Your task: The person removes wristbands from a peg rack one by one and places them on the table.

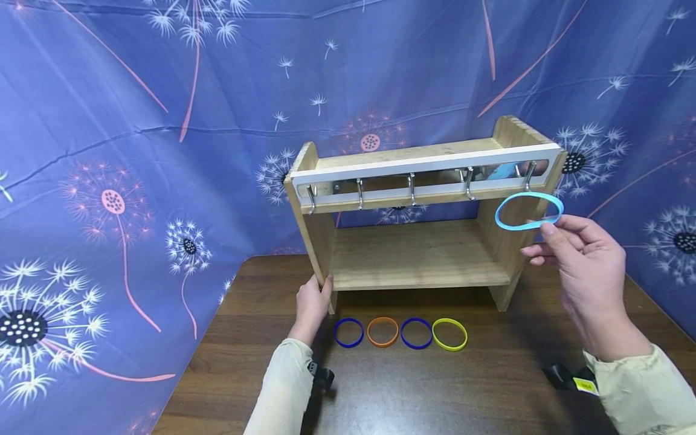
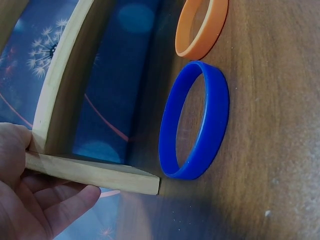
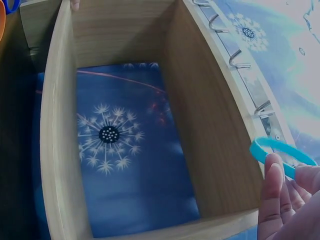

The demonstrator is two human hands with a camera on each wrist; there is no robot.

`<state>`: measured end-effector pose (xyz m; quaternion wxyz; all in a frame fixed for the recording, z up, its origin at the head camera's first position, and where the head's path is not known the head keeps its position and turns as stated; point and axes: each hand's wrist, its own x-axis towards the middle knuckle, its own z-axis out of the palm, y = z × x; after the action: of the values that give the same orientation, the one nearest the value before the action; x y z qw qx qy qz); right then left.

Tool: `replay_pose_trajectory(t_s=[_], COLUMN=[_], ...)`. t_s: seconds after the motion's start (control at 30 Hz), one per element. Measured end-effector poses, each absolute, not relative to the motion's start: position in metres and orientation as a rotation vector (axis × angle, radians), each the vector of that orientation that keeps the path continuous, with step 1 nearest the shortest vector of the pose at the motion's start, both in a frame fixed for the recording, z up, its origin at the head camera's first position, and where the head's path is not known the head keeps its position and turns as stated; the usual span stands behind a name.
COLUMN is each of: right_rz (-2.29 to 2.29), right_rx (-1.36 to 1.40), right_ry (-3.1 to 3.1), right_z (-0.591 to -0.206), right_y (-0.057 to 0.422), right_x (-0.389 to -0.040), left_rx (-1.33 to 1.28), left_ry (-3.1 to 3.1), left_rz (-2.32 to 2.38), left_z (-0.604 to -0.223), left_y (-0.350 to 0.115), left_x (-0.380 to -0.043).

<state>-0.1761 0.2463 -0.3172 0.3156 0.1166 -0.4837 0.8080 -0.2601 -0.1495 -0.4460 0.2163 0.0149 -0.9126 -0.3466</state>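
In the head view, my right hand [image 1: 592,266] pinches a light blue silicone wristband [image 1: 515,228] between thumb and fingers. The band is raised just in front of the rightmost metal hook [image 1: 530,175] of a wooden shelf rack [image 1: 418,254]. My left hand [image 1: 312,305] grips the lower left side panel of that rack, and the left wrist view shows the panel [image 2: 100,175] between thumb and fingers. On the table before the rack lie a blue wristband [image 1: 337,340], an orange one [image 1: 383,345], a second blue one [image 1: 416,347] and a yellow one [image 1: 450,348].
A white strip [image 1: 424,158] with several hooks runs along the rack's upper front. The brown wooden table [image 1: 413,393] carries the rack and bands. Behind hangs a blue cloth [image 1: 217,121] with dandelion prints.
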Motion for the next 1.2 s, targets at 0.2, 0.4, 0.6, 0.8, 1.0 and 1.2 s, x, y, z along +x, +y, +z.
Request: replay_pose_trajectory(t_s=[0.2, 0.4, 0.6, 0.8, 1.0, 1.2], right_rz=[2.122, 2.109, 2.126, 2.138, 2.122, 2.127], right_rx=[0.328, 0.377, 0.419, 0.316, 0.258, 0.206], right_ry=[-1.298, -1.400, -1.469, -1.559, -1.641, -1.686], right_z=[-0.318, -0.329, -0.349, -0.370, -0.386, -0.401], right_y=[0.245, 0.246, 0.247, 0.247, 0.247, 0.246], right_x=[-0.169, -0.162, -0.158, -0.152, -0.151, -0.148], left_rx=[0.044, 0.047, 0.056, 0.052, 0.063, 0.054], left_ry=[-2.533, -2.538, -2.540, -2.546, -2.544, -2.544], left_rz=[-0.960, -0.958, -0.955, -0.952, -0.961, -0.954], left_z=[-0.446, -0.447, -0.448, -0.448, -0.447, -0.448], left_y=[-0.149, -0.150, -0.150, -0.150, -0.150, -0.150], left_x=[-0.261, -0.261, -0.261, -0.261, -0.261, -0.262])
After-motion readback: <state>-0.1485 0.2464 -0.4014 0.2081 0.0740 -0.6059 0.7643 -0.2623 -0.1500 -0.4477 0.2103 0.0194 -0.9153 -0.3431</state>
